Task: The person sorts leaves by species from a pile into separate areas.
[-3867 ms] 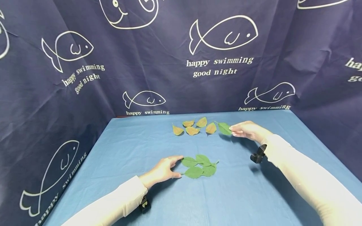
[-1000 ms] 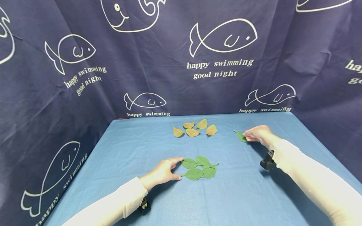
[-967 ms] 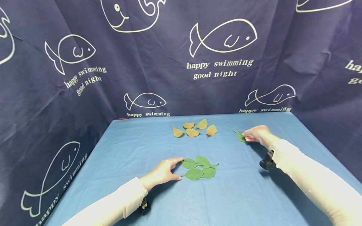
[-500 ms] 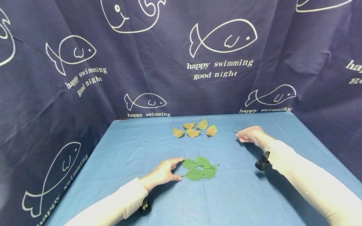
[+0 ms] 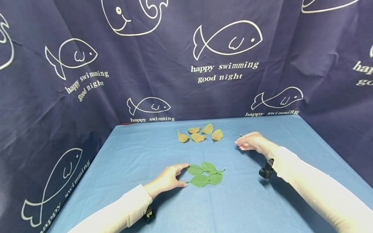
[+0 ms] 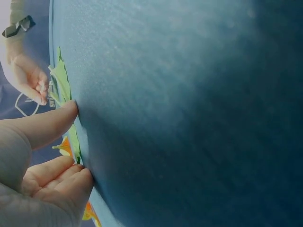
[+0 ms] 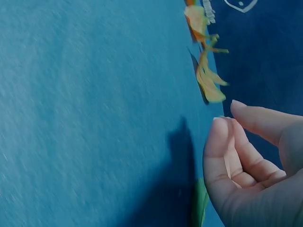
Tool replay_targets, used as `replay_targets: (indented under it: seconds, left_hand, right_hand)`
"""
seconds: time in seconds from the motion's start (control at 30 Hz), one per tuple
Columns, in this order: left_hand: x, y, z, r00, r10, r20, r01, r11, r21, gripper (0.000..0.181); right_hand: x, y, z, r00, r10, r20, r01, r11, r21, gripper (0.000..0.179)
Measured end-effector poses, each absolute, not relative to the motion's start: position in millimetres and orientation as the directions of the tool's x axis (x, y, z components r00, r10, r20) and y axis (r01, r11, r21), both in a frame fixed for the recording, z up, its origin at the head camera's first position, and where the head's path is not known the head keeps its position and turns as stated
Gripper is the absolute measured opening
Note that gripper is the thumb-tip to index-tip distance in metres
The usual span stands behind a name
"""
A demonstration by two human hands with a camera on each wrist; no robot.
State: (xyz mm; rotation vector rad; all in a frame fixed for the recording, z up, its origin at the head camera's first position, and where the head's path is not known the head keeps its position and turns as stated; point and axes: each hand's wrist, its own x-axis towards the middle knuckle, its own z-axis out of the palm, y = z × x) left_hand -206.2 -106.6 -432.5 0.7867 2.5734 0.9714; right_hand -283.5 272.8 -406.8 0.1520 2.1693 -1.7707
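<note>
Several green leaves [image 5: 201, 180] lie in an overlapping group near the middle of the cloth. At their left edge rests my left hand [image 5: 167, 178], thumb and fingers spread around the nearest leaves and pinching nothing. My right hand [image 5: 253, 142] hovers over the far right part of the cloth. Its thumb and loosely bent fingers stand apart in the right wrist view, with nothing between them. Beneath that hand lies a single green leaf [image 7: 200, 203]; the head view shows only its stem tip. Several yellow-brown leaves [image 5: 198, 137] are clustered at the back, left of my right hand.
A blue cloth [image 5: 140, 142] covers the table. Dark blue curtains [image 5: 175, 74] printed with white fish and lettering hang behind and at both sides. Each wrist carries a small black camera [image 5: 265, 170].
My right hand carried a green leaf away from the yellow-brown ones and set it down at the right. It has let go and shifted slightly left. My left hand stayed in place.
</note>
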Motion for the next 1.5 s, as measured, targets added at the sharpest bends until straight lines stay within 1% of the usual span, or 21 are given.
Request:
replay_targets:
  seconds: [0.27,0.47,0.73,0.87,1.03,1.1,1.27,1.4,1.5]
  left_hand:
    - [-204.3,-104.6,-434.2,-0.818,0.570,-0.071,0.379,0.628,0.680,0.072]
    - [-202.8,-104.5,-433.3,-0.821,0.565,-0.079,0.366,0.628,0.687,0.073]
    - [-201.7,-105.1,-433.1,-0.827,0.558,-0.074,0.369,0.636,0.678,0.072]
    - [-201.4,-104.9,-434.3,-0.825,0.560,-0.073,0.370,0.634,0.679,0.072]
    - [-203.9,-104.3,-435.1,-0.827,0.558,-0.070,0.372,0.637,0.675,0.072]
    - [-204.5,-104.3,-434.3,-0.828,0.556,-0.074,0.369,0.639,0.675,0.073]
    - [-204.7,-104.5,-432.3,-0.828,0.555,-0.079,0.366,0.642,0.674,0.073]
    - [-204.6,-104.9,-431.8,-0.827,0.557,-0.076,0.370,0.641,0.673,0.073]
    - [-204.5,-105.4,-432.0,-0.825,0.559,-0.076,0.373,0.641,0.670,0.073]
  right_hand:
    - [-279.6,250.0,-408.3,-0.920,-0.196,-0.339,0.265,0.326,-0.907,0.048]
    - [-272.6,234.0,-412.0,-0.914,-0.239,-0.327,0.231,0.357,-0.905,0.045]
    - [-259.8,208.8,-416.2,-0.913,-0.257,-0.317,0.197,0.403,-0.894,0.037]
    - [-256.5,202.3,-415.8,-0.911,-0.272,-0.310,0.157,0.468,-0.870,0.033]
    - [-255.1,199.5,-411.1,-0.897,-0.305,-0.320,0.103,0.561,-0.822,0.036]
    - [-254.3,198.5,-409.4,-0.892,-0.315,-0.324,0.083,0.591,-0.803,0.035]
    - [-251.4,196.2,-407.2,-0.885,-0.331,-0.328,0.042,0.644,-0.764,0.022]
    - [-249.6,194.8,-408.0,-0.886,-0.344,-0.311,0.017,0.646,-0.763,0.018]
    - [-248.6,193.1,-409.2,-0.886,-0.342,-0.314,0.024,0.641,-0.767,0.017]
